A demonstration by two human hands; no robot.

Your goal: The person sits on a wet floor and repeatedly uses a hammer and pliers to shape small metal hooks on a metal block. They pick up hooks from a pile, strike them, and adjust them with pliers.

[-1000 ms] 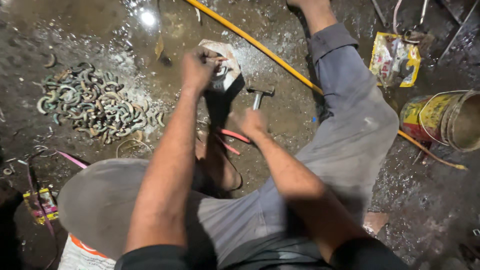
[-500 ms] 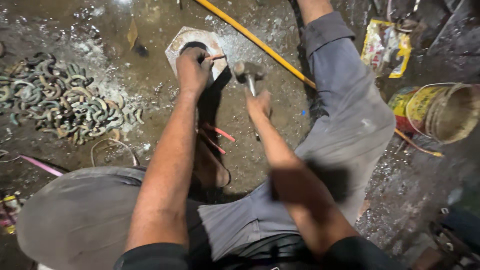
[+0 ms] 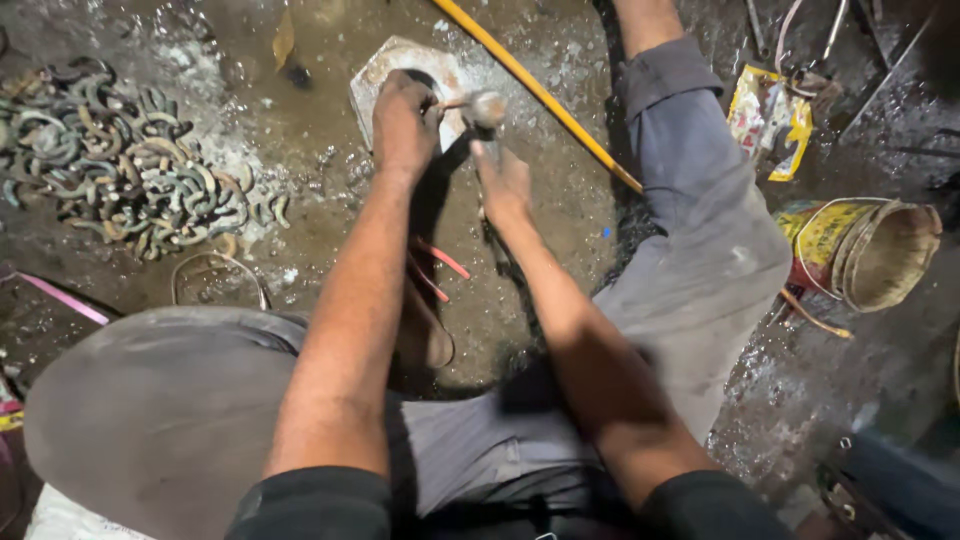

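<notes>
Nearest, the right hand (image 3: 503, 183) is clamped on a hammer (image 3: 487, 108) whose head sits over the pale block (image 3: 385, 70) on the floor. Just beyond, the left hand (image 3: 402, 122) is closed on a small metal piece, too hidden to identify, resting on that block. Farther left lies a pile of curved metal pieces (image 3: 120, 170).

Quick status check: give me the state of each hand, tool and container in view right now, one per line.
Left hand: closed, pinning a small piece on the pale flat stone block.
Right hand: gripping the hammer handle.
Steel-headed hammer: head down at the block.
Yellow-labelled tin can: tipped on its side, mouth open.
Yellow snack packet: torn, crumpled, on the floor.
Curved grey metal hooks: heaped loose on the floor.
</notes>
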